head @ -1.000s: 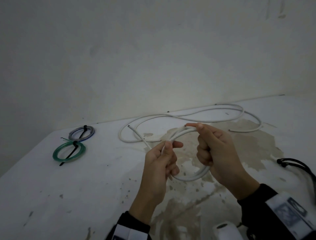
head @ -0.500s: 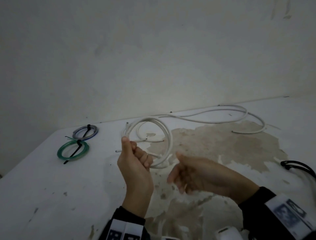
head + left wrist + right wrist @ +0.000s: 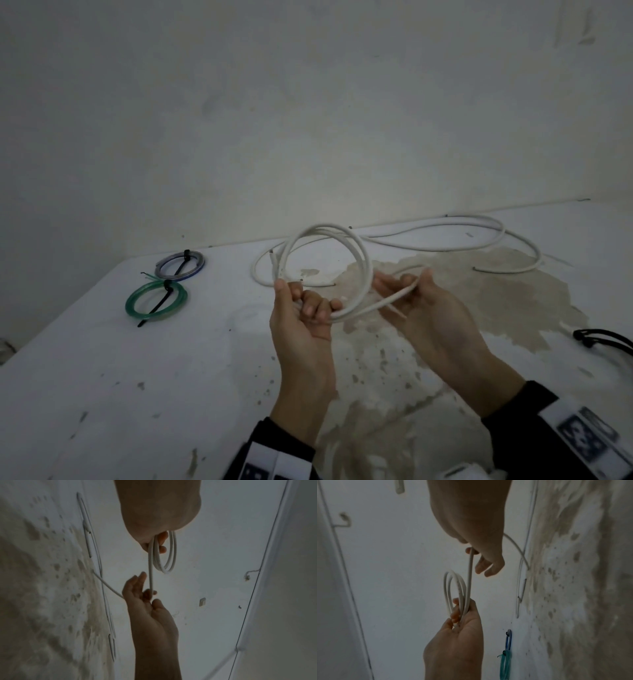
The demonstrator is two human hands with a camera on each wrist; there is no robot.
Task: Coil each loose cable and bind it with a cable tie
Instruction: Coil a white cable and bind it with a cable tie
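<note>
My left hand grips the bottom of a white cable coil of about two loops, held upright above the table. The left wrist view shows these loops hanging from the curled fingers. From the coil a loose strand runs right into my right hand, which pinches it lightly between thumb and fingers; the other fingers lie nearly straight. The right wrist view shows that pinch and the coil. The remaining cable trails over the table at the back.
A green coil and a grey-blue coil, each bound with a black tie, lie at the left of the white, stained table. Black ties lie at the right edge. A wall stands behind.
My right hand, open below the coil half a second ago, has come up and taken the trailing strand. The left hand has kept hold of the coil and shifted right.
</note>
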